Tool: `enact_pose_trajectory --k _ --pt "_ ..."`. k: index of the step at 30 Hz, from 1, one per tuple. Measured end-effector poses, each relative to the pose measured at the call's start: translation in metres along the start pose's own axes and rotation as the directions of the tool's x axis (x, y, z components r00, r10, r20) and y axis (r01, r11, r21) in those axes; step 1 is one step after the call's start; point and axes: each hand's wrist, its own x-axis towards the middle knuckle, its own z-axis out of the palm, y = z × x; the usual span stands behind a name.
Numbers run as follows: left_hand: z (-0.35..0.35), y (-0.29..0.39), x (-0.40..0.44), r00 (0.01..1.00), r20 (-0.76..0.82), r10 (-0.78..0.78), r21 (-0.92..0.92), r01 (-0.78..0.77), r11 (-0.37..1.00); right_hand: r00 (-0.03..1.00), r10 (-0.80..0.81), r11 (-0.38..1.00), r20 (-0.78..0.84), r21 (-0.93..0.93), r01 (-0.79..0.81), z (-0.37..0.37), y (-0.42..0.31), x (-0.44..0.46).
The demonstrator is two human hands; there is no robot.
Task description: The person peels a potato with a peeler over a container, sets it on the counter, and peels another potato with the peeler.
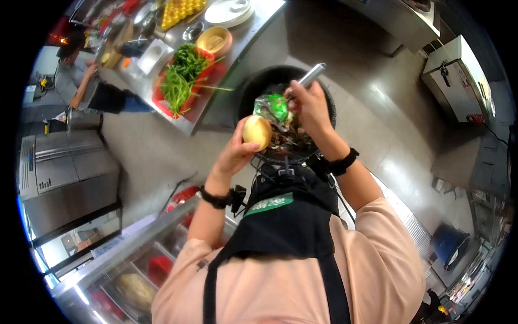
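Note:
A pale yellow, peeled-looking potato point(257, 133) rests in my left hand point(233, 150), its fingers wrapped round one side. My right hand point(312, 105) grips a silver-handled peeler point(313, 74), the handle pointing up and to the right; its working end is hidden behind my fingers. Both hands are above a black bin point(330, 92) filled with dark scraps and peelings. A clear and green plastic wrapper point(274, 108) lies on the scraps between my hands. The peeler and the potato are apart.
A steel table point(237, 56) at upper left holds a red basket point(160, 102) of leafy greens point(181, 78), a yellow bowl point(214, 40) and white plates point(226, 12). Another person point(81, 81) stands beyond it. A glass-topped cabinet point(124, 259) is behind me to the left.

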Motion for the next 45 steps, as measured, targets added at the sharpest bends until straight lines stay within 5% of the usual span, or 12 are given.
enact_pose_trajectory --k 6,9,11,13,22,25,27,32,36,45 --pt "0.005 -0.002 0.003 0.998 -0.054 -0.024 -0.026 0.022 0.999 0.99 0.037 0.998 0.136 0.036 -0.042 0.019 0.006 -0.019" --pt "-0.003 -0.014 0.004 0.998 -0.05 0.033 -0.002 -0.033 0.999 0.996 0.046 0.997 0.078 0.056 -0.051 0.006 0.022 0.001" --pt "-0.002 -0.013 0.002 0.997 -0.037 0.068 0.017 -0.068 0.998 0.994 -0.083 0.989 -0.075 -0.125 0.073 -0.009 0.029 0.017" --pt "0.008 -0.001 -0.005 0.991 0.094 0.092 0.02 -0.094 0.995 0.991 -0.021 0.994 -0.135 -0.114 0.006 -0.019 0.023 0.023" --pt "0.009 -0.006 0.0 0.996 0.001 0.091 -0.022 -0.091 0.996 0.993 0.079 0.978 0.084 0.188 -0.094 0.01 0.018 -0.009" --pt "0.005 -0.005 -0.004 0.985 0.105 0.133 0.005 -0.135 0.991 0.993 0.002 1.0 -0.117 -0.009 -0.004 -0.015 0.033 0.018" --pt "0.007 -0.001 -0.002 0.98 0.126 0.155 -0.047 -0.15 0.988 0.992 0.018 1.0 -0.123 0.019 -0.016 -0.036 0.038 0.028" --pt "0.002 0.001 -0.003 0.993 0.042 0.11 -0.086 -0.106 0.991 0.997 -0.043 0.985 0.058 0.169 0.033 0.002 0.003 -0.005" --pt "0.001 -0.003 0.0 0.996 0.035 0.085 -0.144 -0.079 0.986 0.987 -0.045 0.992 0.154 0.121 0.026 0.02 -0.006 -0.026" --pt "0.003 -0.005 0.001 0.99 -0.032 0.136 0.056 -0.134 0.989 0.977 0.036 0.999 0.212 0.029 -0.043 0.013 0.005 -0.008"
